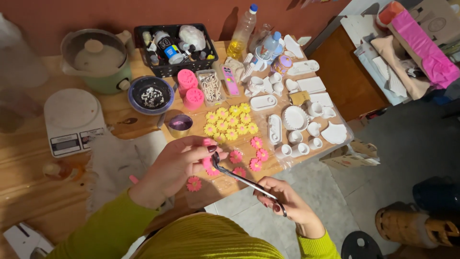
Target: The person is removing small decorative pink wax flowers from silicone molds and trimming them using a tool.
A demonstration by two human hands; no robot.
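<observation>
Lower centre of the frame: the left hand (179, 168), fingers curled closed, pinches a small pink flower piece (207, 162) over the near edge of the wooden table (28, 187). The right hand (287, 204), closed around the handles, holds a pair of scissors (239, 178) whose tip meets the pink piece from the lower right.

Technique, as a judgement: short snips with the blade tip kept close to the pinching fingertips (211, 149) would give control, and turning the piece rather than the scissors should keep the cut neat; the tip sits very near the left thumb, so a slip is the chief hazard.

Surroundings: other pink flowers (258, 154) lie just beyond the hands, with one (193, 183) at the lower left of them. A cluster of yellow flowers (232, 122) fills mid-frame. White moulded dishes and cups (306, 127) crowd the right of the table up to its edge. A kitchen scale (72, 122), a dark bowl (151, 95) and a black basket (175, 50) occupy the upper left.

Open room: the right hand works off the table edge, above tiled floor (335, 192), where the elbow has free space; a grey cloth (120, 163) lies left of the hands.
</observation>
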